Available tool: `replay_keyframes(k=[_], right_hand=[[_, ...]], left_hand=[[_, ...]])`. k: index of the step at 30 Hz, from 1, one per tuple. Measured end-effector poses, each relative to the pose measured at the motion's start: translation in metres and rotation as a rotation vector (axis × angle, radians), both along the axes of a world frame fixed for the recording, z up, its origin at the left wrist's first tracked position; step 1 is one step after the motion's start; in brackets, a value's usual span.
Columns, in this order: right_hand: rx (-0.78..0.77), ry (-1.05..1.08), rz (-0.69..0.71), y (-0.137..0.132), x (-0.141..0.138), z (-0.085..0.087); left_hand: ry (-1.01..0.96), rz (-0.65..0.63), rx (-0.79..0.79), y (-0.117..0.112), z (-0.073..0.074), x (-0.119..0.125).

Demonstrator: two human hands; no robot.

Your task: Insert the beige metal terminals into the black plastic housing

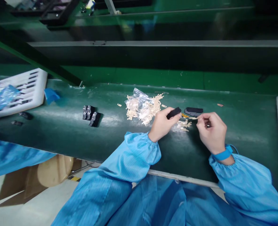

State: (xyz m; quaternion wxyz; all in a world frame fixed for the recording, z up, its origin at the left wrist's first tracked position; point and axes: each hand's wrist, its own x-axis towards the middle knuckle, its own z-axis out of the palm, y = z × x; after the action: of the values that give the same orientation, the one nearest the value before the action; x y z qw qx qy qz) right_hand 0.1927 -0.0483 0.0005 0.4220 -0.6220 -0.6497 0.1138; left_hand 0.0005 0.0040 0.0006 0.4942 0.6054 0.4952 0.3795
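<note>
**A close pinch above the dark green, smooth-topped workbench point(65, 141)**

The person's left hand point(162, 123) holds a small black oblong block point(174, 113), its thumb and fingers closed around the sides. The right hand point(211, 130) has thumb and forefinger pinched narrowly on the end of a thin, pale beige strip point(193, 118) — the strip points toward the block, above the bench. A small orange piece point(184, 115) shows between the two; whether it touches the block is too small to tell.

Just beyond the hands lies a flat, dark oblong part with a rounded end point(193, 110). A few loose, pale beige flat tabs point(185, 125) lie on the bench between the hands. To the left hand's left is a larger heap of pale beige flat tabs point(156, 103), with a crumpled clear plastic bag point(140, 95) among them.

Farther left stand three black blocks with shiny metal bits point(95, 119), grouped closely — and well beyond them sits a white tray with dark slots point(38, 75), partly under blue plastic film point(5, 95).
</note>
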Motion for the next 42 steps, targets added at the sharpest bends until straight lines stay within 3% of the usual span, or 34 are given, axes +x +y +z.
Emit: replay_keyframes(k=[3,6,9,12,16,19,22,26,29,33,42], right_hand=[[-0.079,-0.067,0.188,-0.001,-0.003,-0.004],[-0.159,-0.078,0.344,-0.002,-0.007,-0.007],[-0.233,0.111,0.249,-0.001,-0.003,-0.006],[-0.448,0.422,0.187,0.001,0.005,-0.002],[-0.705,0.771,0.254,0.003,0.008,0.005],[-0.761,0.908,0.269,0.004,0.005,0.007],[-0.659,0.897,0.178,0.005,0.005,0.006],[-0.398,0.608,0.035,0.004,0.005,0.004],[-0.334,0.496,0.046,0.003,0.002,0.002],[-0.312,0.455,0.114,-0.001,0.001,-0.003],[-0.279,0.404,0.108,-0.005,0.0,-0.004]], left_hand=[[0.055,0.108,0.13,0.001,0.001,-0.003],[0.196,0.089,0.368,-0.002,-0.001,-0.004],[0.338,0.019,0.548,-0.006,-0.004,-0.005],[0.433,-0.042,0.629,-0.007,-0.008,-0.007],[0.465,-0.096,0.715,-0.009,-0.013,-0.008],[0.42,-0.139,0.728,-0.01,-0.014,-0.007],[0.326,-0.172,0.564,-0.01,-0.013,-0.004],[0.087,-0.237,0.027,-0.01,-0.016,0.004],[-0.121,-0.337,-0.253,-0.008,-0.018,0.008],[-0.283,-0.383,-0.365,-0.007,-0.014,0.009],[-0.382,-0.371,-0.425,-0.008,-0.005,0.006]])
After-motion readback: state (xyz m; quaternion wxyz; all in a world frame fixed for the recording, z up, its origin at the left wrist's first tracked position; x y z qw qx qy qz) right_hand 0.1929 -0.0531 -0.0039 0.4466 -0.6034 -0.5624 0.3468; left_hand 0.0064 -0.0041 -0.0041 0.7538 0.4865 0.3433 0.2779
